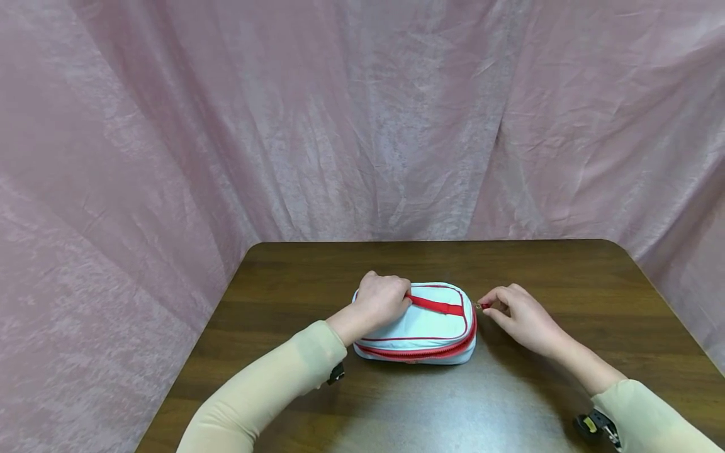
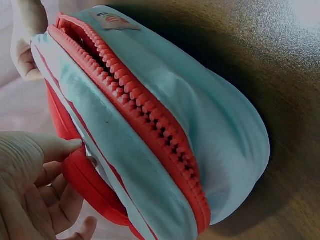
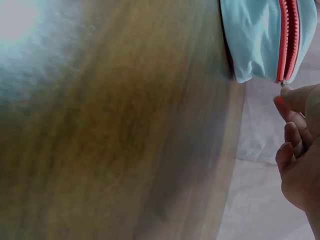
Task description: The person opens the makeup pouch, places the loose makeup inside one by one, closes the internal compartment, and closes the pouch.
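A pale blue-white zippered pouch (image 1: 421, 328) with red piping lies on the table. My left hand (image 1: 381, 299) grips the red strap handle (image 1: 436, 306) on its top; in the left wrist view the thumb and fingers close round the strap. My right hand (image 1: 523, 321) is off the pouch's right end and pinches the zipper pull (image 3: 284, 83) between thumb and index finger. Along the front side, the two rows of chunky red zipper teeth (image 2: 131, 97) stand apart, leaving a narrow dark gap. The contents are hidden. A small fabric label (image 2: 115, 21) shows below the zipper.
The brown wooden table (image 1: 317, 264) has rounded far corners. Behind it hangs a pink velvet curtain (image 1: 362, 126), which also covers the left and right sides. Dark wrist devices (image 1: 597, 425) sit at both sleeve cuffs.
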A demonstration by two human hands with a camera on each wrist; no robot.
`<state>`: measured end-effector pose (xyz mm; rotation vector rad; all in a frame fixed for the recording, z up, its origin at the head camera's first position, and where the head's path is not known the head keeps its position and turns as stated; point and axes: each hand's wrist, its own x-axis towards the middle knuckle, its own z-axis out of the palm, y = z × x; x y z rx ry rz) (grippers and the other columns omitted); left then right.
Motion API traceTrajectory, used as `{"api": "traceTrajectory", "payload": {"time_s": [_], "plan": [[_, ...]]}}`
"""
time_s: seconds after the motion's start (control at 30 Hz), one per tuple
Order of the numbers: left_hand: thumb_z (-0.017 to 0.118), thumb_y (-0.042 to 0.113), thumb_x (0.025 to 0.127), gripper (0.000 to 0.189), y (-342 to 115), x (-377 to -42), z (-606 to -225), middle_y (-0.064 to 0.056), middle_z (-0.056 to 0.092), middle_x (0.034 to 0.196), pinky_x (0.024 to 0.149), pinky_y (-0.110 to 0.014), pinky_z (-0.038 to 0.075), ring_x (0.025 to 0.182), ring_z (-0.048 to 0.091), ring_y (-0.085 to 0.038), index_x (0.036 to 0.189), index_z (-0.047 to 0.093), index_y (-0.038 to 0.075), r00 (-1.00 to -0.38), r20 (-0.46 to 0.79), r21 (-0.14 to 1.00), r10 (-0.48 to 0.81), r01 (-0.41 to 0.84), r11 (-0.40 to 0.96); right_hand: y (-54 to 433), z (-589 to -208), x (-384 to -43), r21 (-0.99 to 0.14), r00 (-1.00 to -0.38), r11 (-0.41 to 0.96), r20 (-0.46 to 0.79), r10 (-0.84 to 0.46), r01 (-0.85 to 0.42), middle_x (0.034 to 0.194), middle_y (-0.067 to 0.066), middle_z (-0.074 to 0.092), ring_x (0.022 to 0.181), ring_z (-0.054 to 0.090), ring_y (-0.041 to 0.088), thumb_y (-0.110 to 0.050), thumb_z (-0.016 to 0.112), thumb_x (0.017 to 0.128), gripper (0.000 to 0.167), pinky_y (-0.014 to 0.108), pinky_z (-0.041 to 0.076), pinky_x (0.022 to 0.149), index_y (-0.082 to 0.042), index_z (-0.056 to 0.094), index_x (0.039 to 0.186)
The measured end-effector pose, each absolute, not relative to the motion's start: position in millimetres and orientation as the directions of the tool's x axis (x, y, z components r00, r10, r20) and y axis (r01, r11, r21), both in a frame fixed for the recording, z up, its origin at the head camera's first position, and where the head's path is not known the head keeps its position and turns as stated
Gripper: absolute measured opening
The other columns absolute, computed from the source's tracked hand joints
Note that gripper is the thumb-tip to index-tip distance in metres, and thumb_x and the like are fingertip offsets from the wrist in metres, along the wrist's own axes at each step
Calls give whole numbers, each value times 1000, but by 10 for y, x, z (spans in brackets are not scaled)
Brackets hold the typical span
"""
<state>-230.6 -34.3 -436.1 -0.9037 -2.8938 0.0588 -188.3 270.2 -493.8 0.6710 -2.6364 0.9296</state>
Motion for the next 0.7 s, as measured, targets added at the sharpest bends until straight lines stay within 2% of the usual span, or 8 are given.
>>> {"api": "traceTrajectory", "payload": {"time_s": [0.33, 0.53, 0.7], "plan": [[67, 28, 96, 10, -316, -2307, -4362, 11, 70, 78, 65, -35, 41, 70, 64, -8, 87, 72, 25, -816, 103, -90, 568, 561, 823, 2691, -4928, -1666, -481, -847, 712, 419, -327, -512, 96, -16, 66, 87, 50, 6, -4, 82, 86, 25, 25, 46, 70, -22, 74, 103], [67, 28, 96, 11, -300, -2311, -4360, 9, 69, 79, 65, -35, 42, 72, 65, -10, 88, 71, 24, -823, 92, -93, 561, 554, 827, 2664, -4927, -1553, -478, -830, 695, 446, -334, -537, 98, -17, 67, 88, 52, 5, -2, 83, 83, 27, 20, 45, 72, -20, 74, 101], [67, 28, 96, 11, -296, -2323, -4371, 8, 69, 80, 66, -37, 43, 74, 66, -12, 87, 70, 23, -830, 92, -87, 551, 544, 834, 2632, -4930, -1467, -461, -805, 681, 483, -345, -569, 97, -16, 70, 86, 51, 5, -1, 85, 80, 29, 15, 40, 71, -20, 74, 99]]}}
